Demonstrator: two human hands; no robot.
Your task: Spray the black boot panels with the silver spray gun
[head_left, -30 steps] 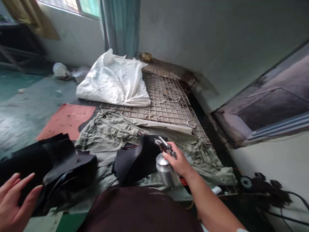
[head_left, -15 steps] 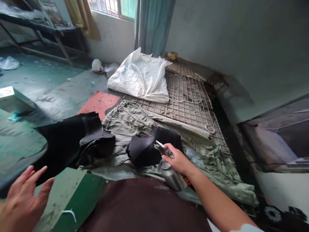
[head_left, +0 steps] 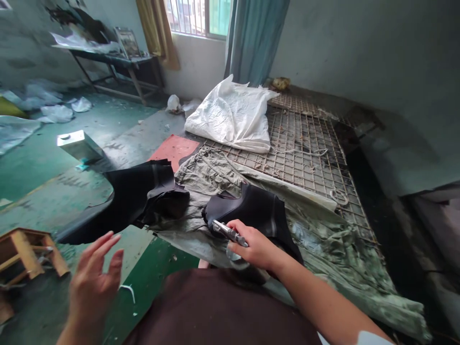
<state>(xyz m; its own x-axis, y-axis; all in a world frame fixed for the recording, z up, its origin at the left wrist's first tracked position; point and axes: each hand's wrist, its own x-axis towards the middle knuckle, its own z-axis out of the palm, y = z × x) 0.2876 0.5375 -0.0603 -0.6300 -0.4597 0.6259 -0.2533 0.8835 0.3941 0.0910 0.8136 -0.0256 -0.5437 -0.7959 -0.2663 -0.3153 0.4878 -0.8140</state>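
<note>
Head view: clasping a spray gun [head_left: 230,234] in the right grip [head_left: 255,247], holding the left grip [head_left: 96,278] spread

Wraps the right grip around the silvery metal spray gun, fingers curled over its body, nozzle end turned to the left. Holds it at the near side of a stack of black leather-like sheets [head_left: 264,206], overlapping its front edge in view; cannot tell whether touching. Shows only a little of the rounded cup [head_left: 234,255] below the gun, mostly hidden by the fingers and blurred.

Spreads the left grip in the air at lower left, fingers pointing up and away, thumb well apart from them. Comes nearest there to a second stack of black sheets [head_left: 132,196]; cannot tell from this angle whether in contact.

Shows both stacks on a crumpled grey-green cloth [head_left: 212,165], with the left one reaching out past the cloth's edge. Reveals beyond the cloth a rusty wire mesh [head_left: 305,153], partly covered by a crinkled white plastic sheet [head_left: 233,115]. Includes a salmon-red sheet [head_left: 176,146] just behind the left stack, a rectangular metal can [head_left: 81,147] on the green floor [head_left: 147,268] farther left, and a wooden stool [head_left: 30,251] near the left edge. Takes in dark brown clothing [head_left: 223,306] at the bottom.
</note>
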